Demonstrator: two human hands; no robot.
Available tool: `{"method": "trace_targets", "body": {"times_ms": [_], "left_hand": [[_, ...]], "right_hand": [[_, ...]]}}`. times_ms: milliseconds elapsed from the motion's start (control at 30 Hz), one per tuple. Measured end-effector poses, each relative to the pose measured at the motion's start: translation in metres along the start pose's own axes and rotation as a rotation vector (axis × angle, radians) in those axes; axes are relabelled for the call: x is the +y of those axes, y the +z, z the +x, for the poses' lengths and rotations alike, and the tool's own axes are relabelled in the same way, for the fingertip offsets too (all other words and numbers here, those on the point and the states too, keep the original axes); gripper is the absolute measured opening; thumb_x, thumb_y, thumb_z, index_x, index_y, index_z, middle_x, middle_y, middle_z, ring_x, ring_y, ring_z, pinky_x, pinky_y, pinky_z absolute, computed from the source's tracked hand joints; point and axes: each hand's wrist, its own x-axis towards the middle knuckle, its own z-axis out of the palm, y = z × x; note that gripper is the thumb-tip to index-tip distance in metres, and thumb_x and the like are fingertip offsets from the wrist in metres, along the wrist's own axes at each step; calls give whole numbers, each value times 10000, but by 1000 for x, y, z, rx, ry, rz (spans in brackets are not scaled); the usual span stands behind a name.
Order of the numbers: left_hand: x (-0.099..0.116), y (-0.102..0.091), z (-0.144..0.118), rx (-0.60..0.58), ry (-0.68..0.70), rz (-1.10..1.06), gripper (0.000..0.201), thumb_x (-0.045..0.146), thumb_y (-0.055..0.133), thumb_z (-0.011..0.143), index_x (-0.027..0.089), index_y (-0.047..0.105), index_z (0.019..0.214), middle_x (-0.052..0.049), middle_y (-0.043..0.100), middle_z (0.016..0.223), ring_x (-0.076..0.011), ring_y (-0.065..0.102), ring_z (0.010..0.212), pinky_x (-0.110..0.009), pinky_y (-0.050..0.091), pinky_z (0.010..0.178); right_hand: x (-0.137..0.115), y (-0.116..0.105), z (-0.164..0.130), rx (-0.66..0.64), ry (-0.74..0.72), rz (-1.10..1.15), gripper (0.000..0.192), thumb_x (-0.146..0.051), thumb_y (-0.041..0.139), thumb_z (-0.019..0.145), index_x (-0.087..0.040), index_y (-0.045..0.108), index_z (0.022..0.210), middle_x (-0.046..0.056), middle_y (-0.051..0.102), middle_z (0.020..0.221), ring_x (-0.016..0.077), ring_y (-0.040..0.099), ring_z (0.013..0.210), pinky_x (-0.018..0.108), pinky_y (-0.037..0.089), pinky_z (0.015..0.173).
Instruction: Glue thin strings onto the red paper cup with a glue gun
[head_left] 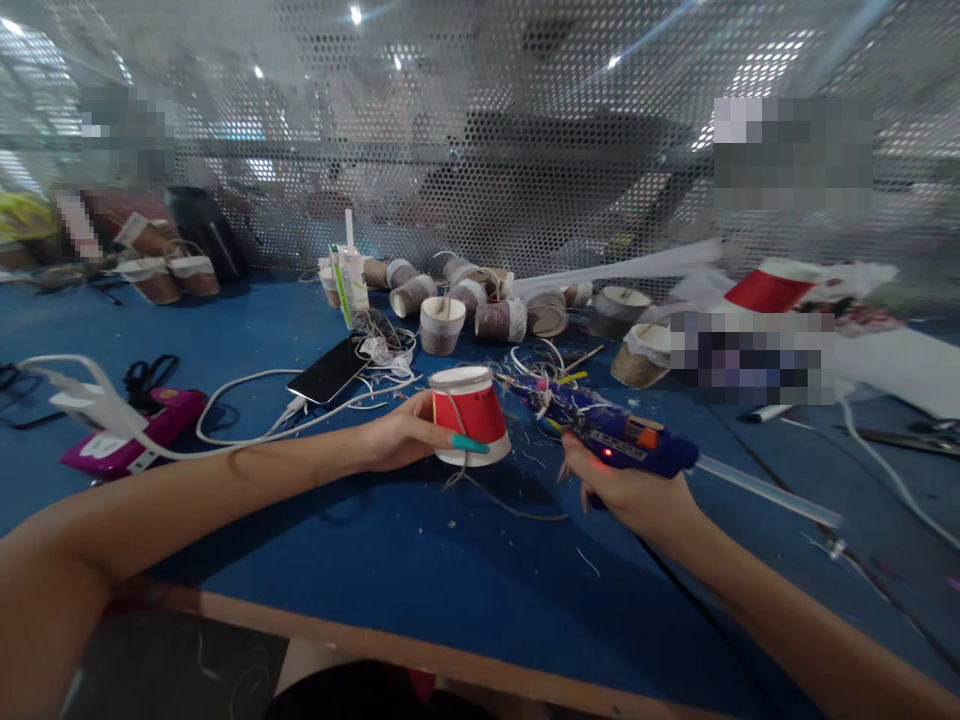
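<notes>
Blue table [420, 560] fills my view, its wooden edge nearest me. My left hand [401, 435] is wrapped around an upturned red paper cup [470, 414], held just above the littered surface. My right hand [630, 490] is closed on a blue glue gun [607, 428], nozzle toward the cup. Twine-wrapped cups [480, 300] crowd before a perforated screen [480, 130]; beyond it, perhaps a workshop.

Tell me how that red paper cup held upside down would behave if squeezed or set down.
The red paper cup looks thin-walled, so it probably dents under a firm squeeze; the left hand grips it lightly. It likely weighs little. Set down inverted on its wide rim on the blue table, it should stand steadily, though a nudge might slide it.
</notes>
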Motion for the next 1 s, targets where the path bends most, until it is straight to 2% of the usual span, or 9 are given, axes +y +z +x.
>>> {"method": "trace_targets", "body": {"times_ms": [100,200,333,433,500,667,833,933,1000], "left_hand": [[0,0,1,22,19,-10,478,163,838,528,134,697,984,-66,742,898,-199,688,837,-348,500,872],[-1,-1,2,37,53,-13,458,179,831,541,133,688,973,-64,738,882,-190,688,814,-328,505,835],[0,-3,2,37,62,-55,493,214,831,537,126,681,998,-63,739,890,-191,696,830,-314,516,823],[1,-5,0,2,6,-84,523,237,848,509,125,691,995,-68,749,892,-199,702,819,-316,527,820],[1,-6,-1,-26,-28,-92,498,240,852,510,131,699,971,-71,754,876,-198,703,791,-317,530,802],[-1,-9,-1,-53,-40,-87,439,243,841,552,133,698,952,-77,748,860,-191,696,786,-307,512,794],[-1,-6,1,-57,-26,-79,466,218,826,573,123,690,1008,-88,735,917,-206,691,843,-341,488,855],[0,-3,2,-45,-30,-86,501,212,844,563,122,684,1028,-93,731,934,-217,691,875,-366,479,904],[0,-2,2,-19,-26,-91,548,214,872,542,128,672,1045,-87,729,937,-215,692,883,-371,484,914]], "right_hand": [[-6,-6,7,89,-4,-208,197,-284,567,761,-253,451,605,-3,555,537,165,525,456,301,410,458],[-7,-9,12,113,-46,-532,286,-366,592,750,-260,353,635,24,534,596,189,526,523,306,367,492],[-1,-9,14,-98,-208,-693,359,-481,624,773,-257,350,714,37,548,670,197,550,533,296,360,479],[7,-10,19,-269,-312,-749,391,-453,717,720,-232,408,813,68,585,787,229,614,595,305,408,499],[14,-11,24,-319,-329,-788,433,-439,756,685,-216,430,862,93,589,851,247,628,610,321,427,503],[36,-10,38,-387,-370,-696,624,-563,837,516,-226,422,837,97,559,871,285,619,708,360,472,541],[47,-18,43,-457,-407,-493,796,-660,861,338,-227,421,841,85,537,892,298,584,826,424,538,683],[41,-37,46,-407,-330,-357,852,-701,835,371,-200,482,964,116,535,976,295,583,858,447,556,733],[31,-47,47,-318,-293,-258,803,-701,810,451,-205,502,1001,146,549,1033,305,593,901,444,560,761]]}}
